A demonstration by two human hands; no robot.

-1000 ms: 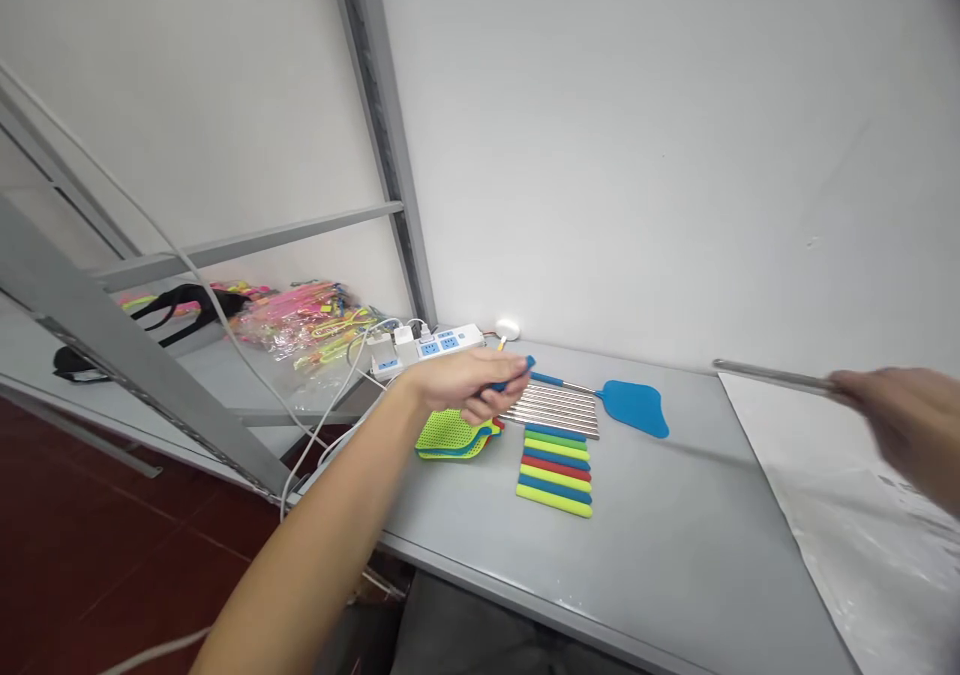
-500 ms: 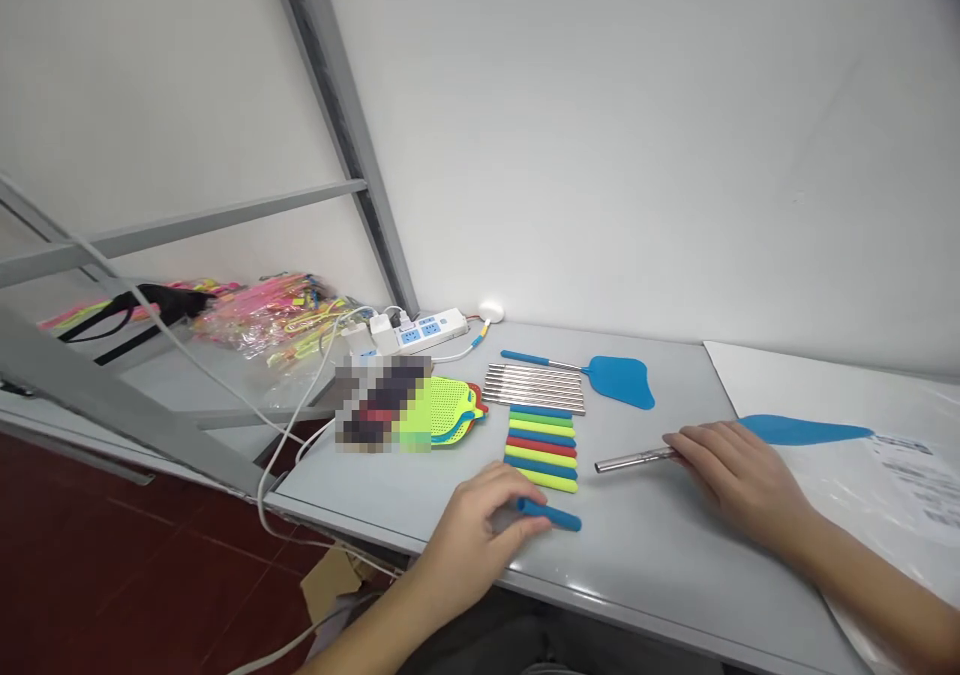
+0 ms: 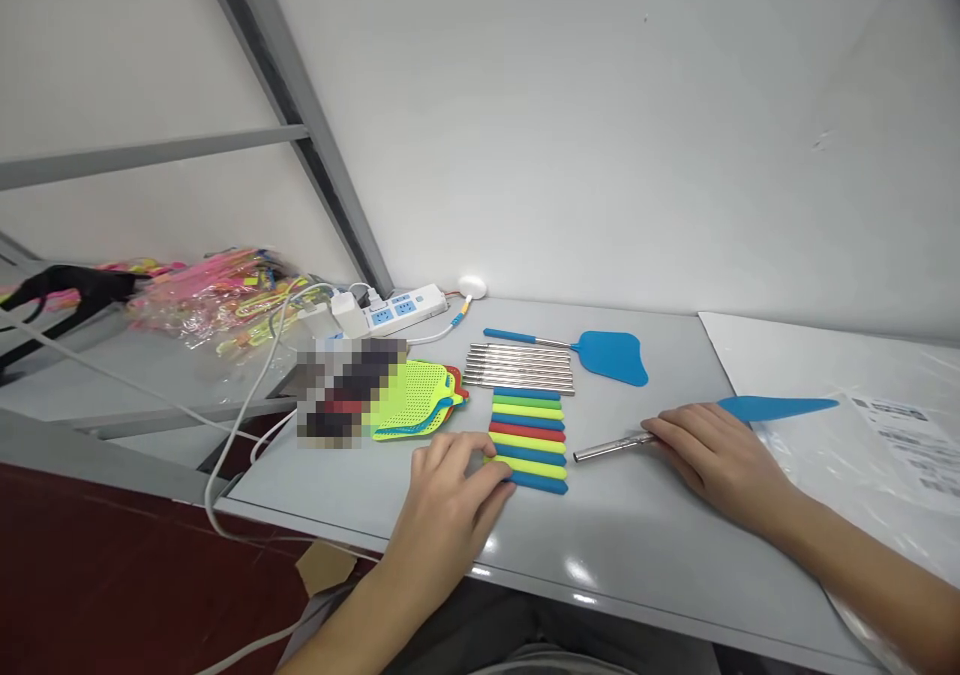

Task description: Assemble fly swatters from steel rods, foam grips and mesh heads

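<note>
My left hand (image 3: 454, 490) is at the near end of a row of coloured handle sleeves (image 3: 529, 433), its fingers closed around the left end of the nearest one, a blue sleeve (image 3: 541, 482). That sleeve lies flat beside a yellow one. On the right, my right hand (image 3: 716, 455) is wrapped round a fly swatter with a bare metal rod (image 3: 611, 447) pointing left and a blue paddle (image 3: 780, 408) beyond the fingers. The swatter's middle is hidden under the palm. Behind the sleeves lies a row of metal rods (image 3: 517, 367).
A blue fly swatter (image 3: 613, 355) with its sleeve fitted lies at the back. Swatter heads (image 3: 412, 400) are stacked at left, partly pixelated. A power strip (image 3: 409, 308), white cables and a metal frame stand behind them. Plastic wrapping (image 3: 885, 455) covers the right side.
My left hand has brought the blue sleeve back against the row and laid it in front of the yellow one. My right hand keeps its hold on the swatter. The camera view has shifted slightly.
</note>
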